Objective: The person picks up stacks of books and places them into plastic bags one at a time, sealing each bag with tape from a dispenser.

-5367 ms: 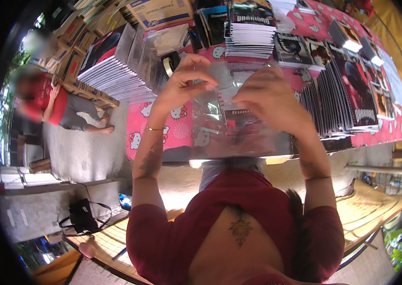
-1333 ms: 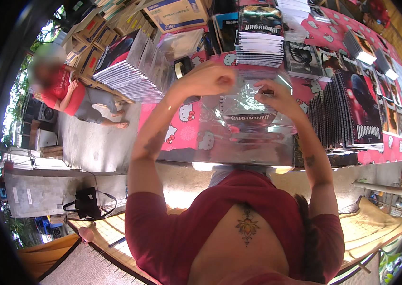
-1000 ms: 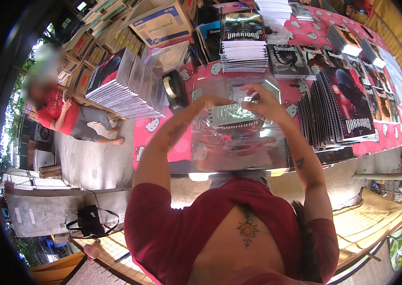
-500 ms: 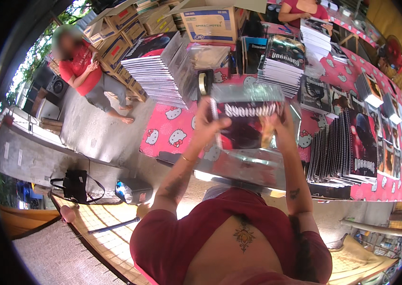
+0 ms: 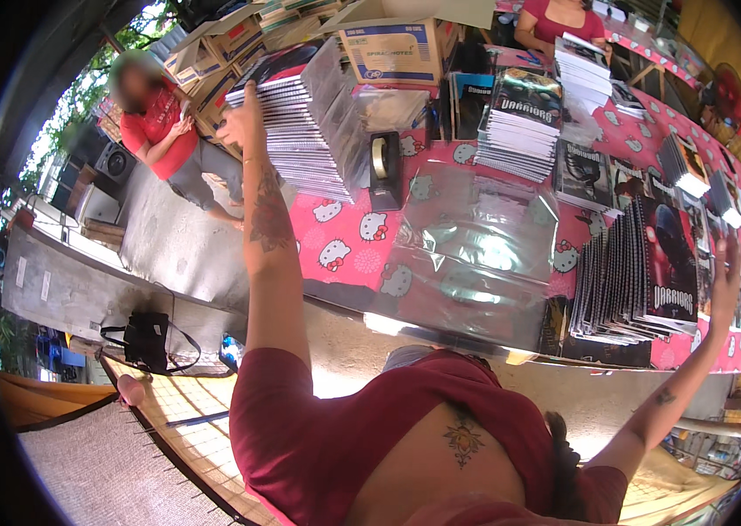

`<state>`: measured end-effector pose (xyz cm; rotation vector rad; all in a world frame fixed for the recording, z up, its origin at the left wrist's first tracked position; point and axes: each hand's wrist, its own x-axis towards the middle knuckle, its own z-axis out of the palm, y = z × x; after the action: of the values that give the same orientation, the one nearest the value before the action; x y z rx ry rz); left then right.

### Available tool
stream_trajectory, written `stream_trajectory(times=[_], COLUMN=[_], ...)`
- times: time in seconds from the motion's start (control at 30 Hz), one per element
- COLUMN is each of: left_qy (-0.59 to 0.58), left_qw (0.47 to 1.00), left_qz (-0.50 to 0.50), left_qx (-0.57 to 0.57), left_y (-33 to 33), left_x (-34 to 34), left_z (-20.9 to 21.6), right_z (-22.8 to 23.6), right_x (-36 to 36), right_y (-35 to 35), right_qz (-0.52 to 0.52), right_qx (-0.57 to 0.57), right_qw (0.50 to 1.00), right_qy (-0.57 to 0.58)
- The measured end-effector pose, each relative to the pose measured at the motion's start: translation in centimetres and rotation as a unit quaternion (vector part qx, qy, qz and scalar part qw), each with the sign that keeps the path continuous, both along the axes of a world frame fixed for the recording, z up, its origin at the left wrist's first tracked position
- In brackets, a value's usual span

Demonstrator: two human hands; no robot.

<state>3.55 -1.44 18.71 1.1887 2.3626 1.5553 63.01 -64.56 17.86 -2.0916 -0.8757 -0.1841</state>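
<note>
My left hand (image 5: 243, 123) reaches to the left side of a tall stack of spiral notebooks (image 5: 300, 131) with clear plastic between or over them. Its fingers are apart against the stack's edge. Far to the right, my right hand (image 5: 724, 280) is stretched out beside a fanned row of black spiral notebooks (image 5: 620, 280), whose end notebook has a dark red cover (image 5: 673, 263). Nothing shows in that hand. Between my arms, clear plastic sheets (image 5: 475, 254) lie on the table and catch the light.
A black tape dispenser (image 5: 384, 175) stands beside the tall stack. Another notebook pile (image 5: 519, 131) sits on the pink cartoon-print tablecloth (image 5: 335, 254). Cardboard boxes (image 5: 392, 53) stand behind. One person in red (image 5: 160, 131) is at left, another person (image 5: 554, 22) across the table.
The notebook in both my hands has left them. My left hand has moved out to the tall stack, my right hand far right. The plastic sheets on the table are now uncovered.
</note>
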Motion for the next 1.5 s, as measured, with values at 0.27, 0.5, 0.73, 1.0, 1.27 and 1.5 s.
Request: stream_trajectory(times=[0.27,0.5,0.73,1.0,1.27,1.5], left_qy=[0.114,0.379,0.346,0.436,0.224,0.143], left_qw=[0.902,0.835,0.850,0.847,0.713,0.380], left_qz=[-0.302,-0.332,-0.359,-0.217,-0.653,-0.875], left_qx=[0.289,0.221,0.170,0.216,0.120,0.265], left_y=[-1.0,-4.6,-2.9,-3.0,-31.1,-41.2], left_x=[-0.7,1.4,1.3,1.3,25.3,39.0], left_z=[3.0,1.4,2.1,0.2,-2.2,-9.3], right_z=[-6.6,-3.1,-3.7,-2.8,-4.7,-2.3], right_x=[4.9,2.2,2.4,1.3,3.5,2.0], right_y=[-2.1,-0.8,-0.5,-0.2,0.7,0.6], right_qz=[0.015,0.019,0.060,0.069,0.066,0.110], right_qx=[-0.093,-0.163,-0.111,-0.098,-0.107,-0.046], right_qw=[0.961,0.950,0.942,0.940,0.944,0.872], right_qy=[0.259,0.265,0.312,0.320,0.306,0.474])
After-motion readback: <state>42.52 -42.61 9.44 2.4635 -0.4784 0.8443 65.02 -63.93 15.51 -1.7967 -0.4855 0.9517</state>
